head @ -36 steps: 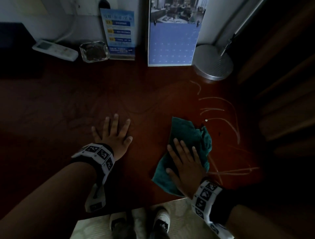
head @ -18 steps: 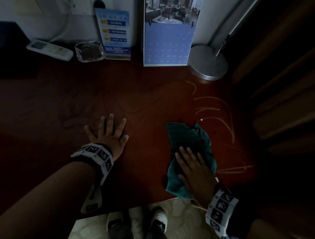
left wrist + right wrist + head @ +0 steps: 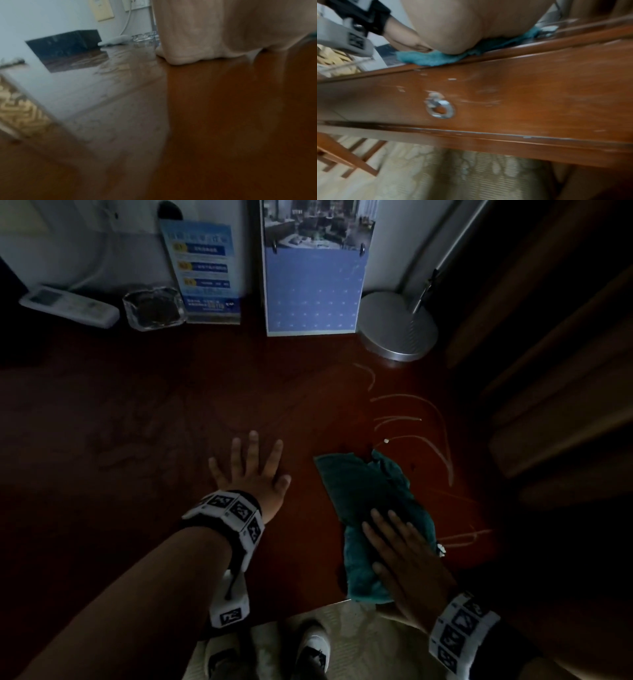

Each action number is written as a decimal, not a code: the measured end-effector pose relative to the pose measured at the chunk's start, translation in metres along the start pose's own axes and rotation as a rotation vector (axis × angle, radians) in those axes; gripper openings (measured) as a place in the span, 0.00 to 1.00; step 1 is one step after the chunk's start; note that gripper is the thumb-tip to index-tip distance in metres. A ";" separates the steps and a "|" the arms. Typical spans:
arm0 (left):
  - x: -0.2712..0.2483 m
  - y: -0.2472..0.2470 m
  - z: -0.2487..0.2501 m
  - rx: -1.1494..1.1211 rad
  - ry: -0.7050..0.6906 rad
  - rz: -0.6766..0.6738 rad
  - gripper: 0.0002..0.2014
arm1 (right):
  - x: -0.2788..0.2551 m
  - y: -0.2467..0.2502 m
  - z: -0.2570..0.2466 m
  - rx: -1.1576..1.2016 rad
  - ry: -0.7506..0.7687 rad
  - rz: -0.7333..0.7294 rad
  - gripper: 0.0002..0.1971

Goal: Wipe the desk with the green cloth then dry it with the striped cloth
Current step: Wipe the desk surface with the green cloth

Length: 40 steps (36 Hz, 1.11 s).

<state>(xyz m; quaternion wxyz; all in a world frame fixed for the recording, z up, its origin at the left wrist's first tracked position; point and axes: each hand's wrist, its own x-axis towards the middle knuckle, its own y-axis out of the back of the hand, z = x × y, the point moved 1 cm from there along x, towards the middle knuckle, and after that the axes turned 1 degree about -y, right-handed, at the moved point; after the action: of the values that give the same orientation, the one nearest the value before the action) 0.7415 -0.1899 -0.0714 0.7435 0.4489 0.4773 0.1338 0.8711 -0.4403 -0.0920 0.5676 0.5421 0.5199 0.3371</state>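
Observation:
The green cloth (image 3: 368, 508) lies crumpled on the dark red-brown desk (image 3: 154, 422), near its front edge at the right. My right hand (image 3: 400, 549) presses flat on the cloth's near half, fingers straight. In the right wrist view the palm (image 3: 450, 27) sits on the cloth (image 3: 426, 59), which overhangs the desk edge above a drawer front (image 3: 522, 88). My left hand (image 3: 251, 470) rests flat on the bare desk, fingers spread, to the left of the cloth. No striped cloth is in view.
Along the back wall stand a white remote (image 3: 68, 306), a glass ashtray (image 3: 154, 308), a blue sign card (image 3: 202, 268), a blue calendar (image 3: 313, 268) and a round metal lamp base (image 3: 397, 326). Pale streaks (image 3: 428, 433) mark the desk right of the cloth. A black box (image 3: 63, 42) sits at the far left.
My right hand has drawn the green cloth toward the desk's front edge and a little to the right. The left hand has stayed flat in place.

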 end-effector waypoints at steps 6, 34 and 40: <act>0.001 0.000 0.000 0.005 0.003 -0.013 0.30 | -0.006 0.010 0.034 0.039 0.026 -0.109 0.27; 0.000 0.004 0.000 -0.005 0.010 -0.055 0.31 | -0.016 0.027 -0.004 0.474 -0.975 -0.130 0.44; 0.000 0.005 0.001 -0.014 0.004 -0.062 0.31 | -0.018 0.027 0.010 0.457 -0.971 -0.035 0.44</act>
<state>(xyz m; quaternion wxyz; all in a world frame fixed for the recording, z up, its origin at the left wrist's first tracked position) 0.7430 -0.1877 -0.0677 0.7493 0.4286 0.4916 0.1151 0.8816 -0.4553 -0.0629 0.6158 0.7367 0.2666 -0.0836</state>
